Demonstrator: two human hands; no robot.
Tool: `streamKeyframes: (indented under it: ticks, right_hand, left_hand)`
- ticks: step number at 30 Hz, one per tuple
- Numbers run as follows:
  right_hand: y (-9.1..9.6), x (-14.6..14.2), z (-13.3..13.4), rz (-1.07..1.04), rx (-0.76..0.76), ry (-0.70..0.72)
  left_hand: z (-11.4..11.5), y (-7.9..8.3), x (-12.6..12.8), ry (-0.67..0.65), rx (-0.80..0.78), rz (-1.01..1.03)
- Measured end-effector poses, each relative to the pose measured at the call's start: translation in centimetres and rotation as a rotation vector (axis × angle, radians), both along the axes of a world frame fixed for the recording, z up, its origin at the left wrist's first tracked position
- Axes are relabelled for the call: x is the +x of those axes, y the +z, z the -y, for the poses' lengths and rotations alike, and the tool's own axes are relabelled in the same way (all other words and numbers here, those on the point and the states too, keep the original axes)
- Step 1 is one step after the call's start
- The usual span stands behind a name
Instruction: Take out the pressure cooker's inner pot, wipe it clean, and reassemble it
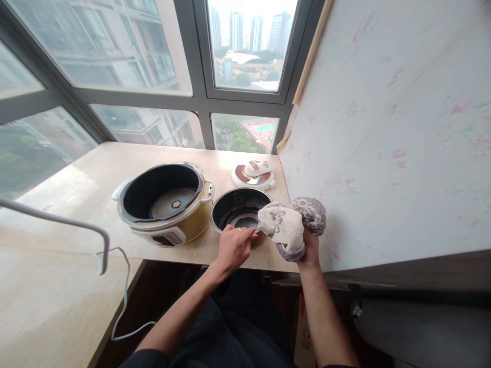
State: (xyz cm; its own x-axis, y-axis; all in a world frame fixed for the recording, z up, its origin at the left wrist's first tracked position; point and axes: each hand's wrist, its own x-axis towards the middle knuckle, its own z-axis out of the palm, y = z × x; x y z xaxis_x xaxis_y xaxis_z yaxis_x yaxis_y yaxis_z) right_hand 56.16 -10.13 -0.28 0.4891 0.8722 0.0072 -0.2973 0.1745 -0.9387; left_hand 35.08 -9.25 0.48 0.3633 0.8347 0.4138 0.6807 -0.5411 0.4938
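My left hand (pixel 236 248) is closed over the near rim of a dark inner pot (pixel 217 210), which stands on the wooden counter. The far inside wall of the pot carries level markings. In my right hand (pixel 310 248) is a bunched grey and white patterned towel (pixel 286 225), held over the pot's right side and hanging out on both sides of the fingers. The towel hides part of the pot's rim and most of my right fingers. To the pot's left sits the electric pressure cooker body (pixel 192 225), uncovered, with a dark inside and a heating plate at its bottom.
The cooker's white and brown lid (pixel 253 175) lies behind the pot by the window. A flower-patterned wall (pixel 391 128) closes off the right side. At left, a thick grey tube (pixel 69 219) crosses the view, and a white cord (pixel 126 291) hangs past the counter's edge (pixel 130 276).
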Motion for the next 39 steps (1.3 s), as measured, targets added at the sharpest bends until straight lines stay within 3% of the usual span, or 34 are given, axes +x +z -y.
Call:
streamKeyframes:
  ticks: [3, 7, 14, 18, 26, 31, 39]
  right_hand:
    - [-0.1, -0.6, 0.5, -0.004, 0.049, -0.193]
    - [-0.7, -1.4, 0.8, -0.044, 0.074, -0.345]
    - [-2.8, -2.7, 0.3, 0.058, 0.072, -0.386]
    - [-2.6, -3.2, 0.1, 0.344, 0.074, -0.303]
    - [1.8, -4.6, -1.1, 0.83, 0.211, -0.037]
    - [2.7, -2.1, -4.2, 0.782, 0.09, 0.052]
    - [1.5, 2.7, -11.3, 0.417, -0.168, 0.371]
  left_hand:
    - [-0.6, 0.5, -0.4, 0.042, -0.025, 0.042]
    - [-1.8, 1.5, -0.9, 0.113, -0.08, 0.093]
    - [-3.4, 3.0, -0.9, 0.203, -0.18, 0.13]
    - [-3.6, 3.5, -0.7, 0.225, -0.225, 0.137]
    - [-3.3, 3.8, -0.5, 0.155, -0.228, 0.165]
    - [-3.0, 2.7, -1.5, 0.162, -0.258, 0.371]
    - [-2.6, 0.2, -4.4, 0.055, -0.182, 0.508]
